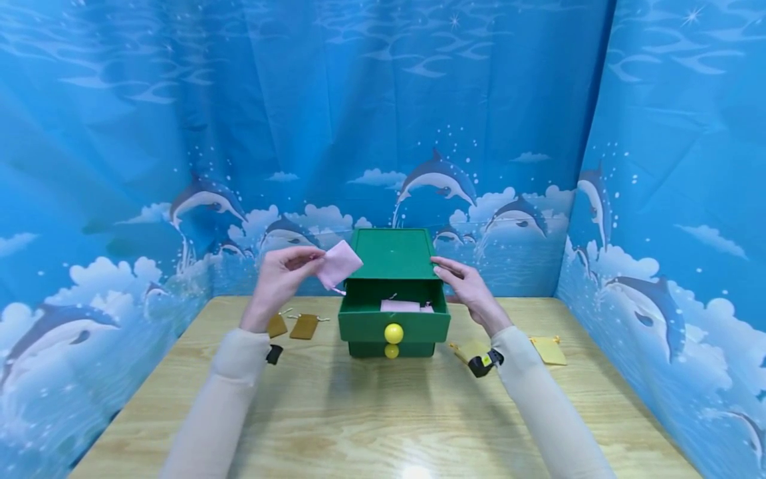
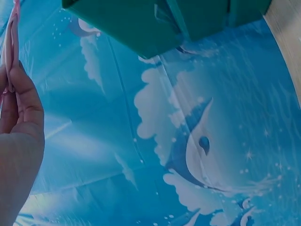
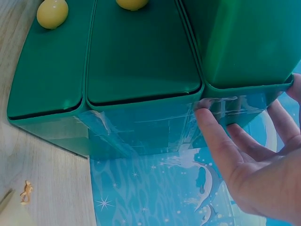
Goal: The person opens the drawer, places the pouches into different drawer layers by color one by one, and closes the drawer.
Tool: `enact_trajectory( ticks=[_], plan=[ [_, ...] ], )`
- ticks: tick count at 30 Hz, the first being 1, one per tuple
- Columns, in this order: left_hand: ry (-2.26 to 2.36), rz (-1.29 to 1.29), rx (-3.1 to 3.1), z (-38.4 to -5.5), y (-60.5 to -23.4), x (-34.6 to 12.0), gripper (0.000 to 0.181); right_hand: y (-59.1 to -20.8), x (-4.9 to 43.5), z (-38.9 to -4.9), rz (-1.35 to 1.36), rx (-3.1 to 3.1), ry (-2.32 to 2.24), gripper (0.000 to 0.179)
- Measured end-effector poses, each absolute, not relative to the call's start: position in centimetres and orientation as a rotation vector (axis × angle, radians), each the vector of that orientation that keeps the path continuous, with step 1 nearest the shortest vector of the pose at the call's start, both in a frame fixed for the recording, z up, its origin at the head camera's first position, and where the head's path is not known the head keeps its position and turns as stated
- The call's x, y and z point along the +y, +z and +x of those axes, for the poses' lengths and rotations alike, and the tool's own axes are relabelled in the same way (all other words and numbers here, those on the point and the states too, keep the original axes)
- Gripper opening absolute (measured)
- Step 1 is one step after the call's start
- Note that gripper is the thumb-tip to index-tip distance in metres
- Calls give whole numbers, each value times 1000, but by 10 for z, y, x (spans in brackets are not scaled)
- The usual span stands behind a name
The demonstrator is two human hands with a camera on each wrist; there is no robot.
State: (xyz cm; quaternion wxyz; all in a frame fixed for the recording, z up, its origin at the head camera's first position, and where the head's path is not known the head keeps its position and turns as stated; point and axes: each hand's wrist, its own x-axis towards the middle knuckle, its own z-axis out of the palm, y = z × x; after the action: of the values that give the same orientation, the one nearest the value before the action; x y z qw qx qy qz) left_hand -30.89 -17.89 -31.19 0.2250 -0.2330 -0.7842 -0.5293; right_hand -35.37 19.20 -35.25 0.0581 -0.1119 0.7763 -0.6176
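Note:
My left hand point(image 1: 286, 276) pinches a small pink drawstring pouch point(image 1: 340, 265) between thumb and fingers, raised beside the upper left of a green drawer cabinet point(image 1: 391, 256). In the left wrist view, the pouch point(image 2: 13, 47) appears edge-on above the fingertips. The cabinet's top drawer point(image 1: 365, 327) is pulled out, with more pink cloth point(image 1: 401, 306) lying inside it. My right hand point(image 1: 469, 289) is at the cabinet's right side. Seen from the right wrist, its fingers point(image 3: 218, 141) extend along the side wall, with the thumb up by the rim.
Two brown pouches point(image 1: 304, 326) lie on the wooden table point(image 1: 359, 412) left of the cabinet. On the right are yellow pouches point(image 1: 549, 350), one partly behind the right wrist. Yellow knobs point(image 1: 393, 333) stick out from the drawer fronts. A blue dolphin curtain point(image 1: 335, 133) surrounds the table.

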Motion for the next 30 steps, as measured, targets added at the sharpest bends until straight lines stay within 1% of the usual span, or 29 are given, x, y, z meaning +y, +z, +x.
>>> enact_trajectory(
  ticks=[4,8,11,21,30],
  plan=[
    [-1498,-701,-2152,-303,-305,-167,21,-352,192,-354,-341,2348,-1879,55],
    [-1518,-749,-2173,-302,-306,-158,21,-353,192,-354,-341,2343,-1884,55],
    [-1518,-792,-2181,-309,-313,-154,20,-353,192,-353,-340,2342,-1886,55],
    [-1495,-910,-2172,-307,-321,-141,16,-356,189,-354,-341,2348,-1880,54],
    [-1383,-1021,-2338,-311,-325,-130,16,-356,192,-353,-330,2370,-1891,54]
  ],
)
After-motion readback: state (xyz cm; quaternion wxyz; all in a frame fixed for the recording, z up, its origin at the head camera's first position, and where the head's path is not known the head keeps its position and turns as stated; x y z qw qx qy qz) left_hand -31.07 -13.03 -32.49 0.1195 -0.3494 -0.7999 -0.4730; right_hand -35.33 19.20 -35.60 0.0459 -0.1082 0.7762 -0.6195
